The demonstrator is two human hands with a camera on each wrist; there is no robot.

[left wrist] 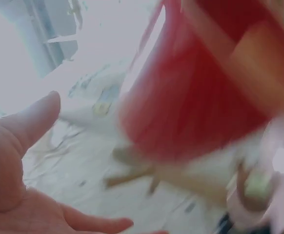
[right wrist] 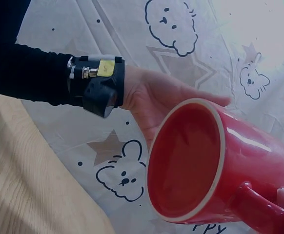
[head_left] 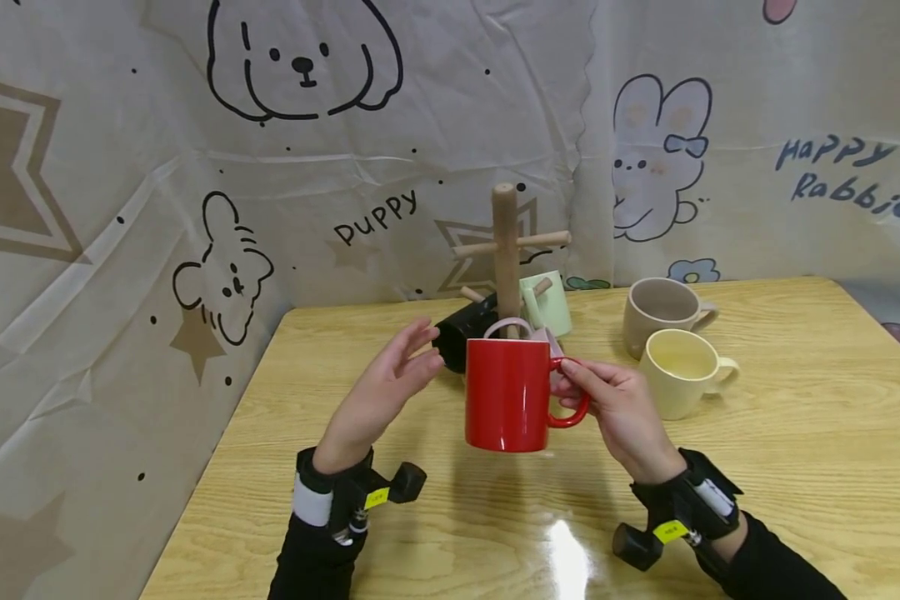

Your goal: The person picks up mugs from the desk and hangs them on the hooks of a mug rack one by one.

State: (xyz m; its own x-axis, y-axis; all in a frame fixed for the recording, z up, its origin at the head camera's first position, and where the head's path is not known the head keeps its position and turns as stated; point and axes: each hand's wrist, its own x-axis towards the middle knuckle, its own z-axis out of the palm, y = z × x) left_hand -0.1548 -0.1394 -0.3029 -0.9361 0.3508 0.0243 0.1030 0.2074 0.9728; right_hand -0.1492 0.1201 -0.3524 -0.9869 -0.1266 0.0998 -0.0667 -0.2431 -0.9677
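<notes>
My right hand (head_left: pixel 618 408) pinches the handle of a red mug (head_left: pixel 506 396) between thumb and fingers. The mug hangs upright above the table, in front of a wooden mug tree (head_left: pixel 506 250). To the mug's left, my left hand (head_left: pixel 378 392) is raised with fingers extended, holding nothing. In the right wrist view the underside of the red mug (right wrist: pixel 186 161) faces the camera, overlapping the left hand. On the tree's lower part are a black mug (head_left: pixel 457 329) at the left, a pale green mug (head_left: pixel 553 304) behind, and a pale pink mug (head_left: pixel 546 335) mostly hidden by the red one.
Right of the tree, a grey-beige mug (head_left: pixel 656 312) and a pale yellow mug (head_left: pixel 675 375) stand upright on the wooden table (head_left: pixel 810 467). Two upper pegs of the tree (head_left: pixel 543 239) carry no mug. A printed cloth (head_left: pixel 457 108) hangs behind the table.
</notes>
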